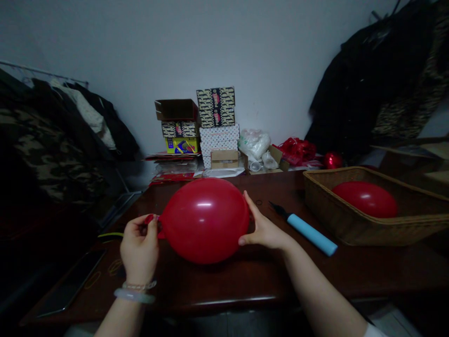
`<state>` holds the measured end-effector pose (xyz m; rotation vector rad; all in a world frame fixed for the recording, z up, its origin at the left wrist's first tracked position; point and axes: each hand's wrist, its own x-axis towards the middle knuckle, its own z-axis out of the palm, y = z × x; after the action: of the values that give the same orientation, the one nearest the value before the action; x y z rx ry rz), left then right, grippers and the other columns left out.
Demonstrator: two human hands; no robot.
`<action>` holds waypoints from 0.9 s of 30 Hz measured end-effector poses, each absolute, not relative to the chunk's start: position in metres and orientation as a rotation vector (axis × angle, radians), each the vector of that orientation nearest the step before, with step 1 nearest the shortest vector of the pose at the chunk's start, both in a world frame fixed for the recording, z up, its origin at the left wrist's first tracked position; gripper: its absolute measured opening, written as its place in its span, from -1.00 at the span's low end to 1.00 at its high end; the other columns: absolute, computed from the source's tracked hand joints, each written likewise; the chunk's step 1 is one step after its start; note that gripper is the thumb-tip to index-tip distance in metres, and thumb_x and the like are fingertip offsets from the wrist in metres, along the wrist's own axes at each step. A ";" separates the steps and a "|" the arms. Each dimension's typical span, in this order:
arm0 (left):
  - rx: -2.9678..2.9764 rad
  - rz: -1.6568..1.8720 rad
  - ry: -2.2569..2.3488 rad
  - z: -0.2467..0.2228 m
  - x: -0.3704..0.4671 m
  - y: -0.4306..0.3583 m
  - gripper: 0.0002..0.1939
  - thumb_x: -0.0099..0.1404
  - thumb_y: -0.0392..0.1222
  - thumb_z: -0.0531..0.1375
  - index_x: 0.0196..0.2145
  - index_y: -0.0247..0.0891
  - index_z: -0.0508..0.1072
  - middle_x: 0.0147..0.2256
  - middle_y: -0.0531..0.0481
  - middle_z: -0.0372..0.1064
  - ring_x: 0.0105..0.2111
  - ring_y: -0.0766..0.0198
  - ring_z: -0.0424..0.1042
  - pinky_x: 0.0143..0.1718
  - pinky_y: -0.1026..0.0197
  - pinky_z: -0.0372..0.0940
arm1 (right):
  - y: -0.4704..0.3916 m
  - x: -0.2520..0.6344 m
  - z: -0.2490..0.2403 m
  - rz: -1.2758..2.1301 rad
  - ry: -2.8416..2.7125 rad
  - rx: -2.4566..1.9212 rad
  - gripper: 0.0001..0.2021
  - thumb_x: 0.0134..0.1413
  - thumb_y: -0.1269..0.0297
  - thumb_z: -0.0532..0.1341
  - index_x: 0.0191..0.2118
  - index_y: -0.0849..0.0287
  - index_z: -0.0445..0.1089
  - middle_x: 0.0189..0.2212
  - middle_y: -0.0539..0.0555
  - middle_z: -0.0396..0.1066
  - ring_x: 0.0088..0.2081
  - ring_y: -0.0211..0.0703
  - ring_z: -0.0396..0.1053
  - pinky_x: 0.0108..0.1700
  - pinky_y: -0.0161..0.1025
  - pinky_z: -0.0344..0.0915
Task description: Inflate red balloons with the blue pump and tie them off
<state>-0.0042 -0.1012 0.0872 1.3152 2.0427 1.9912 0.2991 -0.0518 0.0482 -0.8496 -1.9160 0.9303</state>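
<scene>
An inflated red balloon [205,220] hangs between my two hands above the dark wooden table [224,290]. My left hand [141,243] is closed, its thumb and fingers pinching the balloon's neck at the left end. At the opposite end my right hand [264,229] rests against the balloon's rounded side, thumb and fingers spread around it, some fingers hidden behind. To the right lies a light blue hand pump [311,234] with a black nozzle.
A wicker basket [351,229] at the right holds another red balloon [365,199]. A phone [72,283] and rubber bands [93,280] lie at the left. Stacked boxes [219,140] and plastic bags [256,144] line the table's back edge.
</scene>
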 end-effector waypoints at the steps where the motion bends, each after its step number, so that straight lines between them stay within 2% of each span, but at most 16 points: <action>1: 1.300 2.009 2.029 0.086 -0.001 -0.101 -0.70 0.12 -0.04 0.20 -0.26 -0.30 0.40 -0.41 -0.03 0.41 -0.47 0.25 0.41 -0.44 0.21 0.33 | -0.049 0.299 0.045 0.941 -1.883 -0.834 0.27 -0.33 -0.06 0.44 0.34 -0.04 -0.48 0.36 0.19 -0.37 0.34 0.06 -0.28 0.29 0.13 -0.23; 5: 1.268 2.073 1.992 0.075 0.006 -0.100 -0.71 0.13 -0.05 0.20 -0.26 -0.31 0.39 -0.38 -0.05 0.40 -0.44 0.25 0.41 -0.38 0.18 0.36 | -0.045 0.295 0.038 0.918 -1.815 -0.793 0.24 -0.38 -0.06 0.46 0.34 -0.05 -0.36 0.34 0.22 -0.27 0.32 0.09 -0.17 0.27 0.12 -0.16; 8: 1.266 2.147 1.930 0.064 0.005 -0.098 -0.69 0.15 -0.03 0.21 -0.24 -0.32 0.39 -0.33 -0.06 0.40 -0.37 0.24 0.41 -0.27 0.14 0.35 | -0.049 0.292 0.041 0.836 -1.806 -0.777 0.22 -0.38 -0.02 0.47 0.34 -0.03 -0.30 0.34 0.22 -0.24 0.32 0.10 -0.17 0.28 0.12 -0.17; 11: 1.338 2.178 1.844 0.056 0.005 -0.099 -0.64 0.20 -0.03 0.19 -0.11 -0.31 0.37 -0.24 -0.10 0.39 -0.28 0.21 0.42 -0.17 0.12 0.33 | -0.055 0.291 0.044 0.755 -1.815 -0.775 0.21 -0.38 0.01 0.48 0.34 -0.02 -0.27 0.34 0.19 -0.27 0.33 0.09 -0.22 0.30 0.10 -0.20; 16: 1.642 1.997 1.808 0.043 -0.001 -0.102 -0.58 0.34 0.00 0.01 0.08 -0.20 0.31 -0.05 -0.16 0.32 -0.06 0.14 0.35 0.04 0.01 0.22 | -0.060 0.291 0.038 0.689 -1.815 -0.829 0.21 -0.41 0.00 0.49 0.33 -0.04 -0.26 0.35 0.20 -0.30 0.33 0.12 -0.24 0.30 0.11 -0.19; 18: 1.831 1.859 1.682 0.032 -0.007 -0.100 -0.48 0.33 0.08 -0.01 0.18 -0.16 0.22 0.05 -0.19 0.20 0.07 0.08 0.24 0.09 -0.02 0.18 | -0.058 0.290 0.034 0.669 -1.799 -0.859 0.22 -0.42 0.00 0.49 0.33 -0.04 -0.25 0.35 0.20 -0.30 0.33 0.13 -0.24 0.29 0.12 -0.17; 20: 1.934 1.754 1.610 0.022 -0.012 -0.097 -0.35 0.25 0.16 0.07 0.23 -0.12 0.15 0.12 -0.18 0.06 0.15 0.02 0.14 0.13 -0.06 0.14 | -0.056 0.289 0.030 0.645 -1.789 -0.887 0.23 -0.43 0.00 0.49 0.33 -0.05 -0.26 0.35 0.20 -0.30 0.33 0.13 -0.24 0.29 0.13 -0.16; 23: 1.967 1.649 1.559 0.014 -0.011 -0.093 -0.29 0.17 0.10 0.21 0.24 -0.06 0.14 0.18 -0.17 -0.08 0.21 -0.04 0.04 0.18 -0.09 0.07 | -0.057 0.289 0.030 0.574 -1.801 -0.922 0.23 -0.43 -0.01 0.49 0.34 -0.06 -0.27 0.35 0.19 -0.31 0.33 0.14 -0.27 0.29 0.14 -0.17; 27: 1.947 1.697 1.382 0.022 0.005 -0.095 -0.19 0.11 0.04 0.29 0.25 0.08 0.06 0.30 -0.11 -0.31 0.27 -0.10 -0.11 0.17 -0.15 0.08 | -0.068 0.295 0.037 0.456 -1.835 -0.966 0.23 -0.42 -0.02 0.48 0.34 -0.06 -0.28 0.35 0.17 -0.31 0.34 0.11 -0.29 0.30 0.13 -0.21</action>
<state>0.0050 -0.0947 0.0222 1.9468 1.3817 1.6967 0.2953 -0.0676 0.0366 -0.9655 -1.8353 0.4560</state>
